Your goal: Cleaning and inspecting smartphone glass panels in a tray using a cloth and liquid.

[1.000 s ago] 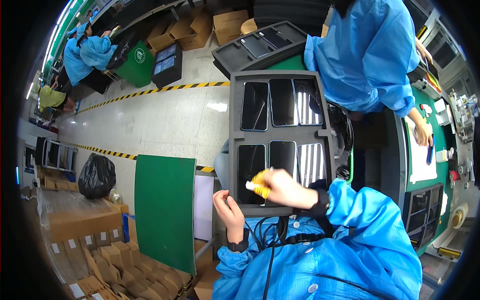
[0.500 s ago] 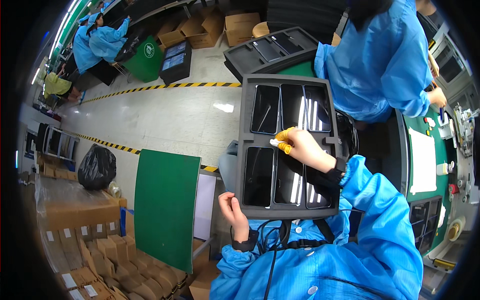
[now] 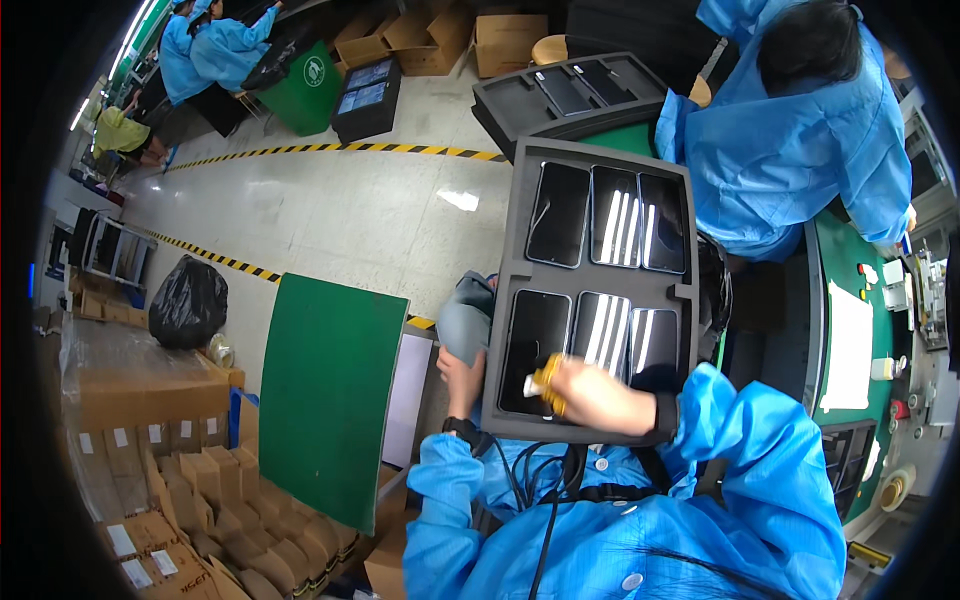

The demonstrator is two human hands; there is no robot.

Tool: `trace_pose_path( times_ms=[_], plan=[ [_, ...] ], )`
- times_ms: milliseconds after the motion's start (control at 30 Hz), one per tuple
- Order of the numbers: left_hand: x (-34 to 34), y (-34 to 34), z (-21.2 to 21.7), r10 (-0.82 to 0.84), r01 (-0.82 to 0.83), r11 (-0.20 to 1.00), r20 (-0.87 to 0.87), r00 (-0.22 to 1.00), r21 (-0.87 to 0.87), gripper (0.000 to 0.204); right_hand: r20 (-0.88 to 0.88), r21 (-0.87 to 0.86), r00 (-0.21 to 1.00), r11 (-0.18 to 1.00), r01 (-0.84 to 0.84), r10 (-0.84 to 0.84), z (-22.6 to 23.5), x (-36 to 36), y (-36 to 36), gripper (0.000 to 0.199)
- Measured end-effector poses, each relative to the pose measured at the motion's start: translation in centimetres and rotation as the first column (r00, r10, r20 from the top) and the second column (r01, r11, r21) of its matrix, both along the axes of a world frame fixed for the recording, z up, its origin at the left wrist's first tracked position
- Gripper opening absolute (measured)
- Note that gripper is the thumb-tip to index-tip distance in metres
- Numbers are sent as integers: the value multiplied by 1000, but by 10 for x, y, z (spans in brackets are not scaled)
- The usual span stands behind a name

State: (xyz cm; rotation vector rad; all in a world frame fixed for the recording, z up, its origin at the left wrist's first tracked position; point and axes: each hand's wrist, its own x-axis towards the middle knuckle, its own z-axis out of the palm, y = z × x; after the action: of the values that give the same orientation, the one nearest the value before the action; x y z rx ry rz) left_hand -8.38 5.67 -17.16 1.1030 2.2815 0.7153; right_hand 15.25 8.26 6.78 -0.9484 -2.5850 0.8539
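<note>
A black foam tray [image 3: 600, 276] holds several dark-screened smartphones in two rows, lying face up with ceiling lights mirrored in their glass. Yellow finger cots cover fingertips of my right hand [image 3: 598, 396], which pinches a small white wipe [image 3: 530, 386] over the near-left smartphone [image 3: 536, 335]. Whether the wipe touches the glass is blurred. My left hand [image 3: 462, 384] is at the tray's left side, against a rounded grey shape [image 3: 464, 322] that I cannot identify; its fingers are partly hidden.
Beyond my tray, another black tray [image 3: 520, 105] bears phones. A co-worker in a blue smock [image 3: 780, 150] stands at the right beside a green-topped bench [image 3: 860, 300]. To my left are a green panel [image 3: 330, 400] and cardboard boxes [image 3: 150, 385].
My right hand has moved nearer with the wipe, from the tray's middle to the near-left phone. My left hand has moved up to the grey shape. The view has shifted slightly.
</note>
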Motion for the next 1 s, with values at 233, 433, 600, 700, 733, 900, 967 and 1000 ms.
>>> trace_pose_path(
  times_ms=[233,433,600,700,733,900,967,1000],
  plan=[
    [7,50,12,-2,-63,981,-330,944,-185,84,40,-88,993,990,-109,112,23,3,20,21],
    [19,56,32,68,-152,976,-444,894,-157,73,-63,126,971,963,237,-231,7,6,101,15],
    [16,56,27,96,-165,981,-482,871,-103,66,28,174,985,971,162,-170,-8,-6,78,15],
    [13,57,27,117,-178,980,-478,871,-86,63,4,91,998,994,-56,56,0,-13,31,20],
    [14,60,27,118,-181,980,-487,866,-83,62,82,16,989,992,-122,120,4,-18,14,17],
    [12,59,32,148,-212,975,-513,846,-70,57,-34,-13,967,967,-253,253,14,-24,15,15],
    [19,65,24,130,-189,980,-530,838,-58,55,38,63,993,991,-117,115,18,-15,50,16],
    [19,65,25,135,-197,978,-531,837,-62,55,43,122,999,992,-18,13,12,-13,64,14]
  ],
)
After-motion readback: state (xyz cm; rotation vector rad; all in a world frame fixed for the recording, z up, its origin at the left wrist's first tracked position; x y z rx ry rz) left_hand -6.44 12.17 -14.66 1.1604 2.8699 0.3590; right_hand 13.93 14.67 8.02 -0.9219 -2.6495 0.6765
